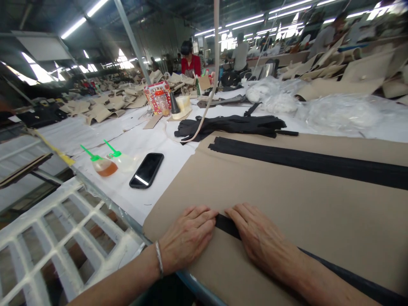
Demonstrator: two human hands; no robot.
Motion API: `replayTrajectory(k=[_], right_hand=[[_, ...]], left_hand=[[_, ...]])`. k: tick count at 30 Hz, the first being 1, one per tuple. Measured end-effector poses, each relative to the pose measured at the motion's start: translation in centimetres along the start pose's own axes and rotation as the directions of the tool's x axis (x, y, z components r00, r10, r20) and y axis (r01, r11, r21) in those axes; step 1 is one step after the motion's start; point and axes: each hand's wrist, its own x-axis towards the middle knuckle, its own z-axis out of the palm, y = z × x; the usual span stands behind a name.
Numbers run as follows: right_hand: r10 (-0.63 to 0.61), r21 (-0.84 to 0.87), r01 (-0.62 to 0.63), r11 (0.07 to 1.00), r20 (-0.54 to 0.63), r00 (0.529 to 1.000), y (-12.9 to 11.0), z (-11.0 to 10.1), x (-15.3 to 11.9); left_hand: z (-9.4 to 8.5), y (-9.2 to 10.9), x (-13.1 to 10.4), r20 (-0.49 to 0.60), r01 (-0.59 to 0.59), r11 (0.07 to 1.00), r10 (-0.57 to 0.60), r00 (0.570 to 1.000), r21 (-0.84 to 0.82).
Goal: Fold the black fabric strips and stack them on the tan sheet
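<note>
Side by side at the near edge of a large beige sheet [318, 212], both hands work on a narrow black strip [227, 225]. My left hand [191, 233], with a bracelet at the wrist, has its fingers together and closed over the strip's left end. Just to the right, my right hand [255, 233] grips the same strip, fingers bent and thumb side hidden. Between the hands a short piece of the strip shows; it runs on under the right forearm toward the lower right. Farther back, wider black strips [302, 163] lie along the sheet.
A phone [146, 171] and squeeze bottles [106, 166] with green nozzles lie left on the white table. A bundle of black strips [232, 126] sits behind the sheet, near a hanging hose [210, 100]. A white slatted rack [60, 242] stands lower left. Co-workers are farther back.
</note>
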Motion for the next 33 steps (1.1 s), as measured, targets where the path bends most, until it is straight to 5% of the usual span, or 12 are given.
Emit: replayTrajectory(k=[7,15,33], right_hand=[[-0.026,0.060,0.024,0.998,0.035,0.999,0.9,-0.9,-1.0],[-0.096,0.000,0.096,0.995,0.044,0.994,1.5,-1.4,-1.7],[-0.116,-0.018,0.117,0.993,0.071,0.991,1.7,-2.6,-3.2]], left_hand=[[-0.6,0.3,1.1,0.032,0.027,0.996,-0.025,0.999,-0.081],[-0.5,0.5,2.3,0.124,0.016,1.000,-0.015,0.992,-0.007],[-0.4,1.2,2.6,0.143,-0.024,0.995,0.009,0.990,0.101]])
